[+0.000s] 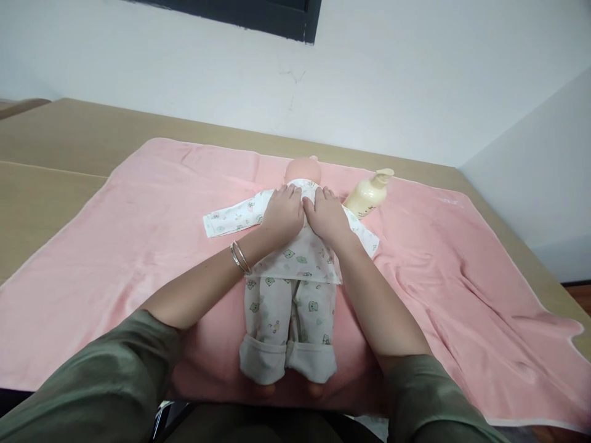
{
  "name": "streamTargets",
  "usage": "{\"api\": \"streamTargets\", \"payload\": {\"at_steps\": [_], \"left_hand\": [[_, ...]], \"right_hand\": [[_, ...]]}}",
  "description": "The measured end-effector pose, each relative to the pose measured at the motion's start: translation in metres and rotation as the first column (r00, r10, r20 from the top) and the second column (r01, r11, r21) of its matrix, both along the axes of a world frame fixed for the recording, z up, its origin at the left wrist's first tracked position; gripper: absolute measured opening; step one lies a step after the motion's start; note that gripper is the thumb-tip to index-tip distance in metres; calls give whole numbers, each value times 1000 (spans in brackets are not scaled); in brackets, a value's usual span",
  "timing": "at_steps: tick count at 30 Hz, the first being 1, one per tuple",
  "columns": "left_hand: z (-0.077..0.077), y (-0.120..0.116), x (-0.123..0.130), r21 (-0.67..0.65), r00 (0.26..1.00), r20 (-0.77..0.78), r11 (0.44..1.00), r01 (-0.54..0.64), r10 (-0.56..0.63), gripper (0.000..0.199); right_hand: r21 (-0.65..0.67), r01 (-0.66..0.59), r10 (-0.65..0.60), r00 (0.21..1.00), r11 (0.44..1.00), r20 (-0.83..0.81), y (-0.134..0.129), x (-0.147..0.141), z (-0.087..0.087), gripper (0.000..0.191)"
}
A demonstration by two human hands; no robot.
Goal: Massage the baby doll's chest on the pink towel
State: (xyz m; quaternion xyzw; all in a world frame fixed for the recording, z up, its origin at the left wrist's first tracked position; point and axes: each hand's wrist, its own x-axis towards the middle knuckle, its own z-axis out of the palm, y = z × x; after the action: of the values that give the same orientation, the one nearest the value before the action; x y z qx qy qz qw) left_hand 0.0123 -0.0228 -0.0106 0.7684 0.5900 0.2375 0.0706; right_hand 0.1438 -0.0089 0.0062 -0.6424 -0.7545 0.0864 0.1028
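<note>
A baby doll (302, 170) lies on a pink blanket (175, 184), its head pointing away from me. It wears a white patterned top (295, 261) and matching pants (276, 307) with the cuffs turned up. My left hand (284, 212) rests flat on the upper left of the top, fingers pointing forward. Beside it, my right hand (325, 215) lies on the upper right, the two thumbs close together. Neither hand grips anything. Near the doll's right-side sleeve, a cream pump bottle (367, 195) lies tilted on the blanket.
The blanket covers much of a wooden table (92, 126), with wrinkles on its right part. A white wall (369, 86) stands behind the table, with a dark frame (277, 18) at the top.
</note>
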Motion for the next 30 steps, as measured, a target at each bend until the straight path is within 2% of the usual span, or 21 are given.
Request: {"api": "streamTargets", "payload": {"at_steps": [3,6,8,11,13,16,19,22,25,28,30], "left_hand": [[1,1,-1,-7,1000,13,1000,15,-15,51],[-1,11,-10,-30,998,63,999,12,-10,50],[-2,19,-16,-59,995,100,998,-5,10,48],[-5,28,-22,-84,990,117,994,-71,81,46],[-5,28,-22,-90,989,94,990,-107,115,47],[-5,17,-17,-73,996,20,994,-83,85,49],[-5,0,-10,-15,1000,-31,1000,6,-6,49],[-6,-7,-7,17,993,-54,994,106,-105,50],[-5,2,-11,-8,995,-46,996,93,-93,48],[-4,17,-19,-89,1000,-12,996,5,-6,46],[-2,25,-24,-123,1000,6,992,-6,6,46]], "right_hand": [[-24,-51,52,998,998,46,-9,-4,10,66],[-50,-200,205,964,979,170,-26,-13,21,62],[-65,-250,258,942,966,214,-38,-19,25,62],[-18,-255,254,952,967,173,-46,-25,21,65],[21,-268,264,958,963,114,-41,-25,14,66],[-7,-177,177,984,984,1,-20,-17,5,67],[-46,-81,75,990,996,-118,2,-3,-1,68],[-36,-45,39,987,998,-156,12,5,-4,67],[-26,-29,27,996,999,-81,6,1,-2,67],[-29,-20,21,999,999,25,-11,-10,5,67],[-30,-37,39,995,999,94,-25,-18,9,68]]}}
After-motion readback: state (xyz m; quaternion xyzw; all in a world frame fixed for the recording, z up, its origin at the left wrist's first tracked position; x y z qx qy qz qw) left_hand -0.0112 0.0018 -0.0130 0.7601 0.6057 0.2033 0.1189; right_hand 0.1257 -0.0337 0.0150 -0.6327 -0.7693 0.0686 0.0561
